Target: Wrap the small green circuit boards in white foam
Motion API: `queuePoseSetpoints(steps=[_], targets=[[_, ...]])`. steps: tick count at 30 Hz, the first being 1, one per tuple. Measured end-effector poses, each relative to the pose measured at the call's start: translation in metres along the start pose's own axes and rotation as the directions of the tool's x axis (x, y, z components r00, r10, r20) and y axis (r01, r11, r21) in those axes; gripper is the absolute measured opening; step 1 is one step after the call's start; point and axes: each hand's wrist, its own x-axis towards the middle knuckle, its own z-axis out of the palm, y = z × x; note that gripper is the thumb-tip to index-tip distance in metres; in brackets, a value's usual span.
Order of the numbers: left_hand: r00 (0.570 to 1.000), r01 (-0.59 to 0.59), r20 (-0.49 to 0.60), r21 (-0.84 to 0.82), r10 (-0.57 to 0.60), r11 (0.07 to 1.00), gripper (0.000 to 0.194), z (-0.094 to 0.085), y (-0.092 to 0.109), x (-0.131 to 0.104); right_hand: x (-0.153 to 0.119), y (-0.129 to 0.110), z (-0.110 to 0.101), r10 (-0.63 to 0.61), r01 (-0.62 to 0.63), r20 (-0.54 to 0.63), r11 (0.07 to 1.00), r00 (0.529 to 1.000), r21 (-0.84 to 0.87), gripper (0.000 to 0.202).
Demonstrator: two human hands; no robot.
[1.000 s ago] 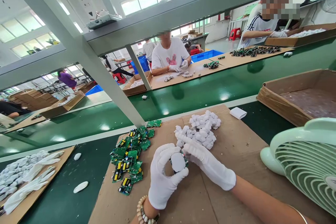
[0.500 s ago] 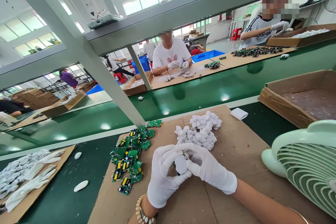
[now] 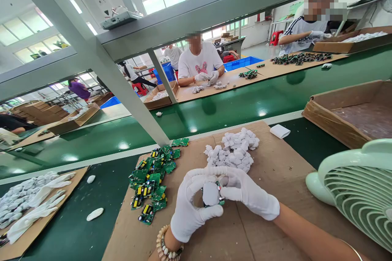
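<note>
Between my gloved hands is a small green circuit board with a flat white putty-like piece over its face. My left hand curls round its left side, thumb below and fingers over the top edge. On the other side, my right hand grips the board's right edge with bent fingers. A heap of white putty-like lumps lies just beyond my hands on the brown cardboard sheet. To the left, a pile of circuit boards with yellow and black parts spreads along the cardboard.
A pale green fan and an open cardboard tray stand at right. Empty white gloves lie at left beside more white lumps. A metal post rises ahead; past the green conveyor, co-workers sit.
My right fingers and left thumb have shifted outward slightly, so more of the board's right and lower edge shows. White lumps on the conveyor have moved left.
</note>
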Motion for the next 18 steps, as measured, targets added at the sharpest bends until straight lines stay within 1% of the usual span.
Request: queuePoseSetpoints(steps=[3,6,10,15,18], targets=[[0.999,-0.033,0.001,0.035,0.033,0.999,0.047,-0.0001,0.0001,0.0014,0.0017,0.0006,-0.0005,0.005,-0.004,0.018,0.998,1.0,-0.055,0.04],[0.998,-0.065,0.012,0.062,0.064,0.996,0.048,-0.0003,-0.0005,0.0027,0.0034,0.002,-0.0043,0.05,-0.046,0.028,0.992,0.998,-0.116,0.047],[0.993,-0.11,0.052,0.089,0.106,0.99,0.045,-0.0007,-0.0027,0.0029,0.005,0.0045,-0.0094,0.057,-0.052,0.016,0.98,0.998,-0.193,0.055],[0.981,-0.176,0.114,0.185,0.157,0.967,0.04,0.0007,-0.0053,0.0018,0.0073,0.0038,-0.0066,0.067,-0.053,0.083,0.985,0.994,-0.163,0.058],[0.979,-0.187,0.121,0.221,0.163,0.957,0.04,0.0,-0.0047,0.0026,0.0072,-0.0006,-0.0046,0.051,-0.042,0.065,0.99,0.997,-0.135,0.056]])
